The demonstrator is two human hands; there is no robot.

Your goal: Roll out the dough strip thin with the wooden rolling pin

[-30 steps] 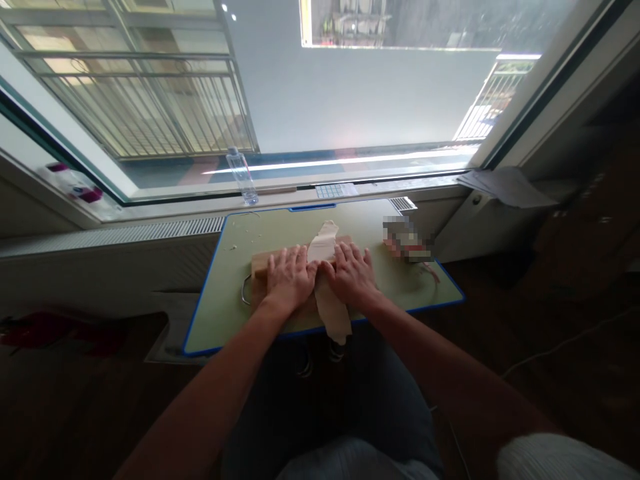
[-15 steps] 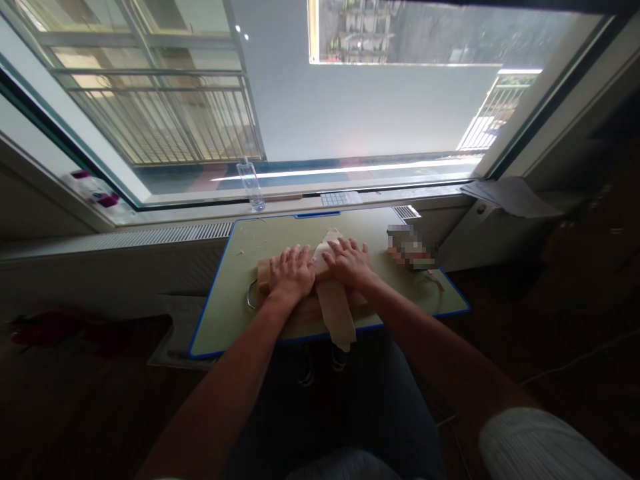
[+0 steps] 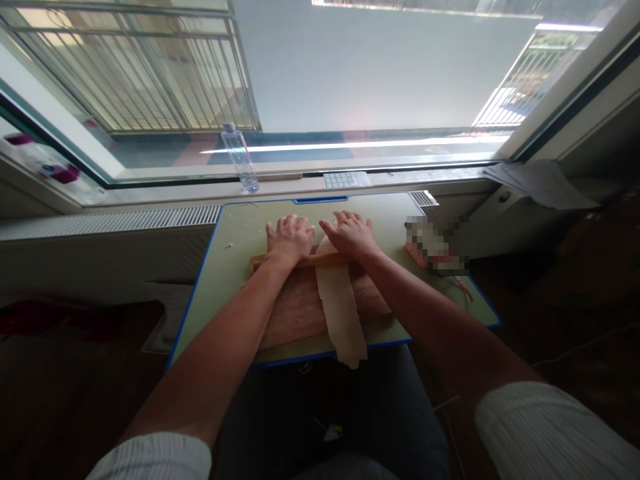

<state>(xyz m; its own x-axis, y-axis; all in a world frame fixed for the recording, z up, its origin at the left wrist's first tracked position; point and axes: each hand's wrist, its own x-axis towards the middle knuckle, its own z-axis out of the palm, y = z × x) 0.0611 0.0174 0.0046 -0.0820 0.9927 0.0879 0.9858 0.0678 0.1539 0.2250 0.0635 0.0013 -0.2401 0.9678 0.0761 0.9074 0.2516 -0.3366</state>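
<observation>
A long strip of dough (image 3: 343, 313) lies across a wooden cutting board (image 3: 295, 308). Its near end hangs over the table's front edge. Crosswise on the dough rests a wooden rolling pin (image 3: 325, 260), partly hidden under my wrists and palms. My left hand (image 3: 291, 239) lies flat over the left part of the pin, fingers spread and pointing away from me. Over the right part is my right hand (image 3: 350, 233), palm down with its fingers stretched out and the thumb apart. The far end of the dough shows between both hands.
The board lies on a small green table (image 3: 235, 230) with a blue edge. A blurred-out packet (image 3: 433, 247) sits at its right. On the windowsill stand a clear bottle (image 3: 240, 160) and a bottle with a purple label (image 3: 45, 163). Papers (image 3: 540, 183) lie at the right.
Both hands have pushed forward, away from me, and the rolling pin has rolled with them. More of the board and the near dough shows. The camera view has shifted downward and closer.
</observation>
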